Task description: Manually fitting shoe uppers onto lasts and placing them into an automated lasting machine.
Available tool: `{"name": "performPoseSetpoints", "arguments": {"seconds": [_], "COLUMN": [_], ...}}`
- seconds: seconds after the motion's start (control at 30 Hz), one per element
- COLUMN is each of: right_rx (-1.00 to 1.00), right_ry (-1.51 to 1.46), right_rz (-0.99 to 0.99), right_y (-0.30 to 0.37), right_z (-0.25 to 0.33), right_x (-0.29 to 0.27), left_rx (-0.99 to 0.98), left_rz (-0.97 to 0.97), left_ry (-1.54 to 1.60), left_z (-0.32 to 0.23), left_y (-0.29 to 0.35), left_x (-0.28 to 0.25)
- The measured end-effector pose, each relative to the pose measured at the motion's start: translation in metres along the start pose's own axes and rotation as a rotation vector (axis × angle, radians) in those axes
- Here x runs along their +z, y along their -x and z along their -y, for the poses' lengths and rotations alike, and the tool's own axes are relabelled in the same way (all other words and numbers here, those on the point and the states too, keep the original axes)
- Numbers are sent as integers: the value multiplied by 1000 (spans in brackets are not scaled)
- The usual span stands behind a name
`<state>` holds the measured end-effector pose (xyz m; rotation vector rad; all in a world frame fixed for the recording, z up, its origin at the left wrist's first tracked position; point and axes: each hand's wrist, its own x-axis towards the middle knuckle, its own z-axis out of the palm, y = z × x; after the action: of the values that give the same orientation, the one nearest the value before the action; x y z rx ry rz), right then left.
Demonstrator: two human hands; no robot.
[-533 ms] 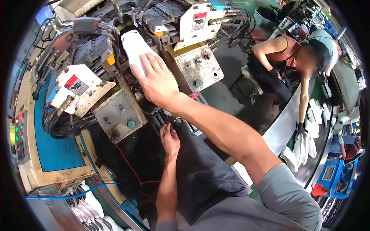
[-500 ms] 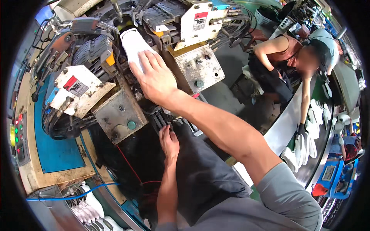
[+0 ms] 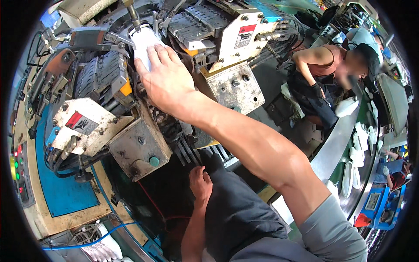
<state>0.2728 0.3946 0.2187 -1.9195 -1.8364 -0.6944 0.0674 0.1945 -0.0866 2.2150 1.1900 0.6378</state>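
A white shoe (image 3: 147,40) sits in the opening of a shoe-making machine, its far end close under a metal rod (image 3: 132,16). My right hand (image 3: 168,78) lies over the near end of the shoe, thumb down one side and fingers along the other, gripping it from above. The palm hides that near end. My left hand (image 3: 201,183) hovers by my dark-trousered thigh, fingers loosely curled and slightly apart, with nothing in it. Just beyond it are metal bars (image 3: 185,153) at the machine's foot.
Two metal boxes with buttons, a left box (image 3: 139,150) and a right box (image 3: 235,89), flank the opening. White shoes (image 3: 358,148) lie along a conveyor at right, where a co-worker (image 3: 323,65) sits. A blue cable (image 3: 100,240) crosses at lower left.
The shoe and my right hand are farther into the machine, close to the rod. My left hand has come back from the bars. The co-worker's arm has drawn back from the conveyor.
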Motion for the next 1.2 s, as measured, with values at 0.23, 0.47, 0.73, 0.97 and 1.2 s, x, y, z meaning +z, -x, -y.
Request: {"name": "performPoseSetpoints", "arguments": {"seconds": [0.23,0.47,0.73,0.97,1.2], "right_rx": [27,16,816,1808,1548], "right_ry": [-3,-395,-365,537,363], "right_rz": [2,-163,374,401,469], "right_y": [-15,53,620,966,1013], "right_z": [6,-7,-9,22,-117], "right_x": [-17,-39,-140,-448,-476], "left_rx": [-8,29,150,138,121], "left_rz": [58,-36,-5,169,289], "left_ry": [59,55,-61,-137,-70], "left_z": [4,-2,37,57,-13], "left_y": [13,19,14,15,3], "left_x": [0,-7,-16,-29,-35]}}
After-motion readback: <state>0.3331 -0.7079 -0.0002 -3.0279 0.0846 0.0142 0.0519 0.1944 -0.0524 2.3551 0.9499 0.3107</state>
